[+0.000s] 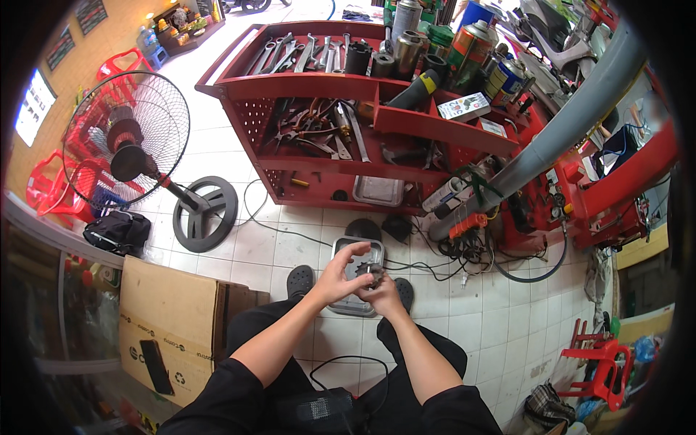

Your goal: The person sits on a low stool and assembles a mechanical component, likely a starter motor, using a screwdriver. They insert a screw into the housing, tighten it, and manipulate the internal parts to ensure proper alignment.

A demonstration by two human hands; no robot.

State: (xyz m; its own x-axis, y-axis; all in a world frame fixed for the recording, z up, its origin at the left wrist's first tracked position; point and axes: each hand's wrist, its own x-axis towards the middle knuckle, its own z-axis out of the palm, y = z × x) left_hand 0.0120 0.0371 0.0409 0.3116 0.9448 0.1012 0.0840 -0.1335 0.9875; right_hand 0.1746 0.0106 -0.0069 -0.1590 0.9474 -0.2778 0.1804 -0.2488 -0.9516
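Note:
A small dark metal part with a toothed, gear-like edge (371, 271) sits in my right hand (382, 293), whose fingers are closed around it. Beside it, my left hand (338, 277) has its fingers stretched apart, and its thumb reaches to the part, perhaps touching it. Below both hands a grey metal tray (351, 307) rests on the tiled floor between my shoes, partly hidden by the hands. What lies inside the tray is hard to make out.
Ahead stands a red tool cart (304, 88) with wrenches, sockets, pliers and spray cans. A black fan (130, 141) is at the left, near a cardboard box (170, 304) with a phone (156, 366) on it. Cables (420, 265) cross the floor. A red stool (600, 370) stands right.

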